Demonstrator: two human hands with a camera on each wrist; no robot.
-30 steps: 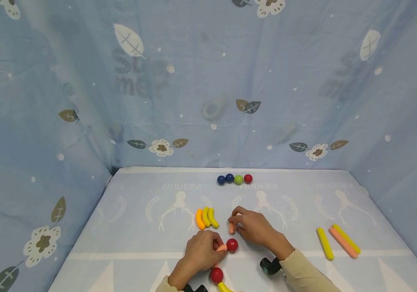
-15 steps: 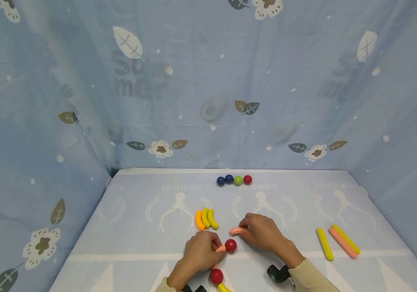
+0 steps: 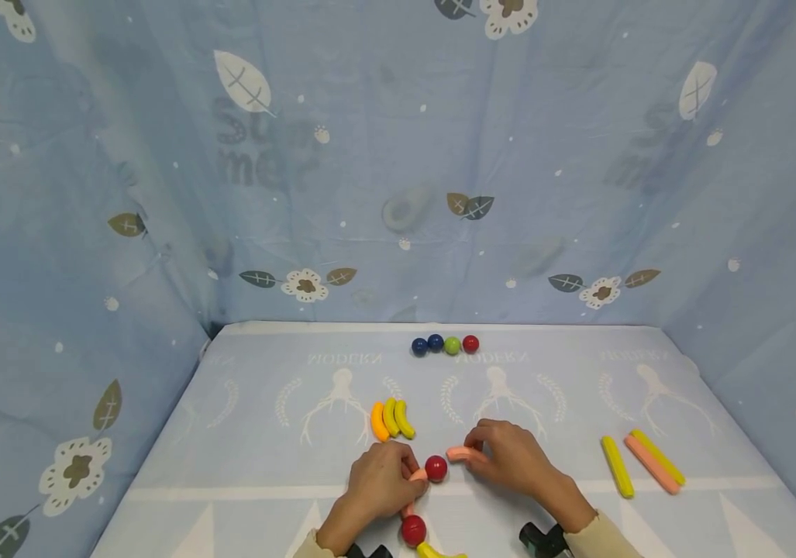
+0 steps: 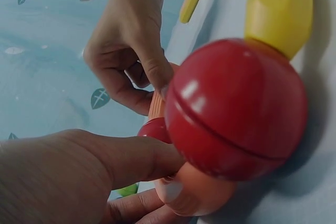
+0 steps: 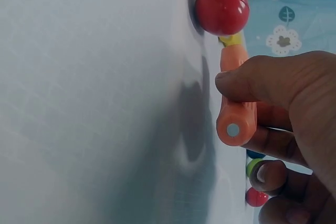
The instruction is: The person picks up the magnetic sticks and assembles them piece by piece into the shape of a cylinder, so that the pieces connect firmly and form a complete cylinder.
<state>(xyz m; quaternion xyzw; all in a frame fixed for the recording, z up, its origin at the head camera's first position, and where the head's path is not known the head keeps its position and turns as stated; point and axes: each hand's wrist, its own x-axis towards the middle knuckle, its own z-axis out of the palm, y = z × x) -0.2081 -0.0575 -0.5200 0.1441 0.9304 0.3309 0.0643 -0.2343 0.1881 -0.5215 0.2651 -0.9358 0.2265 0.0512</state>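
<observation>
My left hand pinches a salmon-coloured curved magnetic rod low on the table. At that rod's right end sits a red ball. A second red ball lies nearer me, joined to a yellow curved rod; in the left wrist view this ball fills the foreground. My right hand pinches another salmon curved rod between thumb and fingers. A round silver magnet shows in its end. Its other end points at the first red ball, a small gap apart.
Two yellow curved rods and an orange one lie beyond my left hand. Blue, green and red balls line the back. Straight yellow rods and a salmon one lie at right. A patterned curtain surrounds the table.
My right hand has turned the salmon rod from pointing toward me to lying sideways, and has shifted right and nearer me. My left hand has stayed nearly still.
</observation>
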